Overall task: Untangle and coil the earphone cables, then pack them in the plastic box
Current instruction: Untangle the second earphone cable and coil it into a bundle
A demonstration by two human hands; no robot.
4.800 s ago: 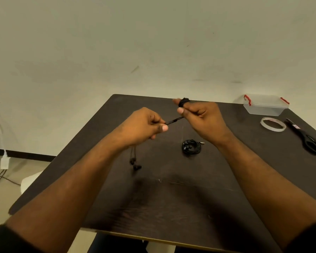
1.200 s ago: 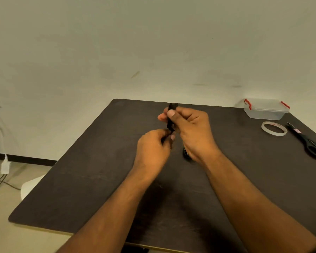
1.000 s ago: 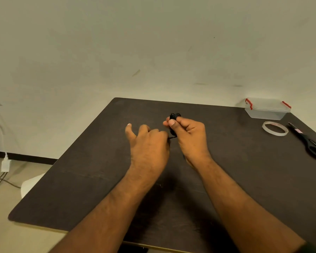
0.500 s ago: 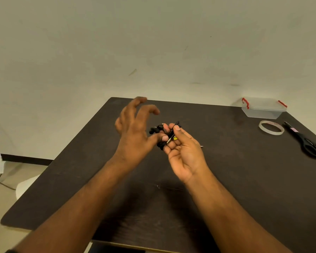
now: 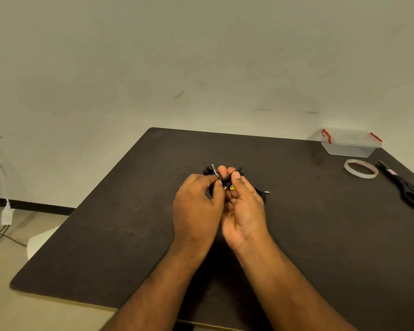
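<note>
Both hands meet over the middle of the dark table [image 5: 105, 235]. My right hand [image 5: 244, 206] is turned palm up and pinches a small coil of black earphone cable [image 5: 232, 177] between thumb and fingers. My left hand [image 5: 196, 206] pinches the earbud end [image 5: 209, 170] of the same cable, which sticks out above its knuckles. A second coiled black earphone [image 5: 262, 193] lies on the table behind my right hand, its jack plug pointing right; most of it is hidden. The clear plastic box [image 5: 350, 144] with red clips stands closed at the far right corner.
A roll of clear tape [image 5: 361, 168] lies in front of the box. Black scissors [image 5: 406, 187] lie at the right edge. Left of the table, a white charger and cables [image 5: 5, 216] hang by the wall over the floor.
My left hand, spread open half a second ago, has closed its fingers on the earbud end. Earlier the cable ran stretched between both hands; now it is bundled in my right hand.
</note>
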